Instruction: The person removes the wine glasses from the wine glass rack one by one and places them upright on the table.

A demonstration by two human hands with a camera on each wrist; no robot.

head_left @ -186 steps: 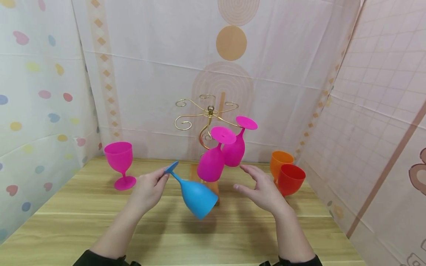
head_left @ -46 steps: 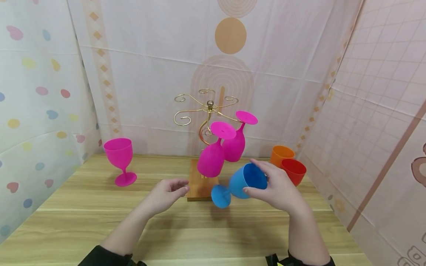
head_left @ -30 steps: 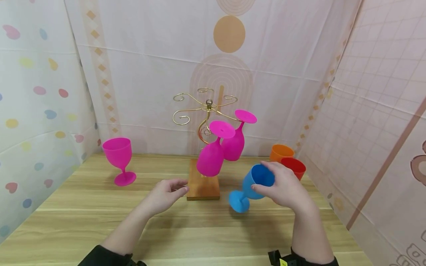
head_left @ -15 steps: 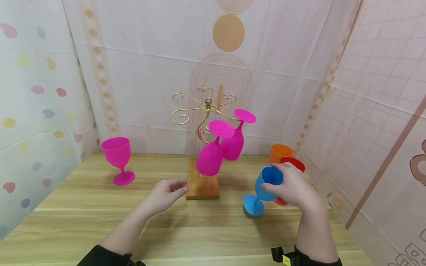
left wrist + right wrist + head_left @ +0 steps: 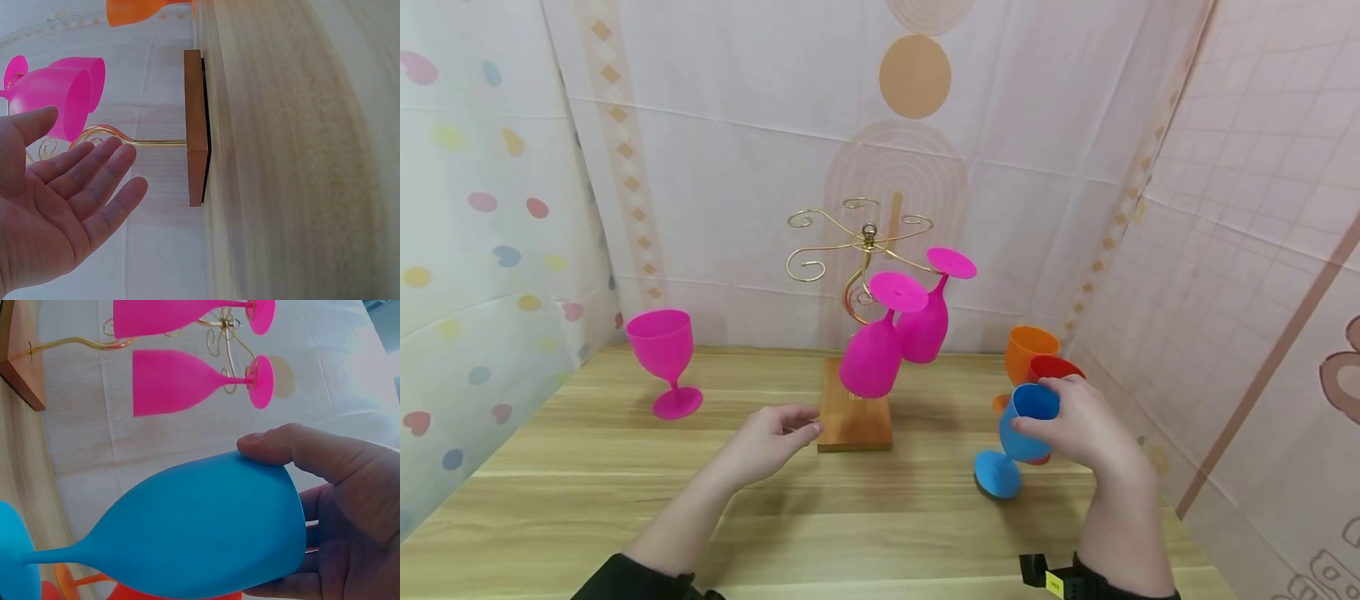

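Note:
My right hand (image 5: 1090, 425) grips a blue goblet (image 5: 1017, 448) by the rim of its bowl, thumb on the near side and fingers beyond. The goblet is tilted, its foot low over the table; whether it touches cannot be told. The right wrist view shows the thumb on the blue bowl (image 5: 194, 525). My left hand (image 5: 771, 446) holds nothing, its fingers relaxed beside the wooden base (image 5: 856, 427) of a gold wire rack (image 5: 869, 237). Two pink goblets (image 5: 871, 360) hang upside down from the rack by their feet.
An orange goblet (image 5: 1028, 352) and a red goblet (image 5: 1051, 367) stand close behind my right hand, partly hidden. A third pink goblet (image 5: 661, 346) stands upright at the left of the wooden table (image 5: 820, 533). Patterned cloth (image 5: 737, 183) hangs around the back and sides.
Earlier my left hand held the blue goblet by its foot. Now my right hand holds it by the bowl and has carried it right and lower, turning it more upright.

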